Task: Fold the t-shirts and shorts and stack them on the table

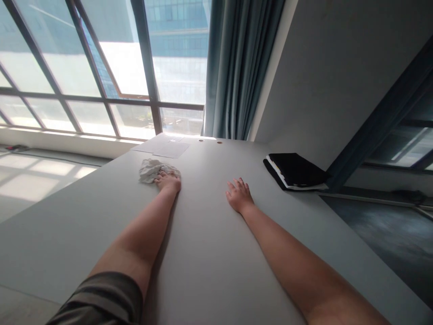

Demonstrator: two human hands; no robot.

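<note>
A crumpled white cloth (149,171) lies on the white table (203,243), left of the middle. My left hand (168,181) grips it at its right side, the fingers pressed into its folds. Part of the cloth is hidden under the palm. To the right, my right hand (239,195) rests on the bare tabletop with its fingers spread and nothing in them. Both arms reach forward from the bottom of the view.
White paper sheets (171,149) lie at the far left end of the table. A black folder (297,169) with papers inside sits near the right edge. Beyond the far edge hangs a blue-grey curtain (237,67), beside large windows (179,54).
</note>
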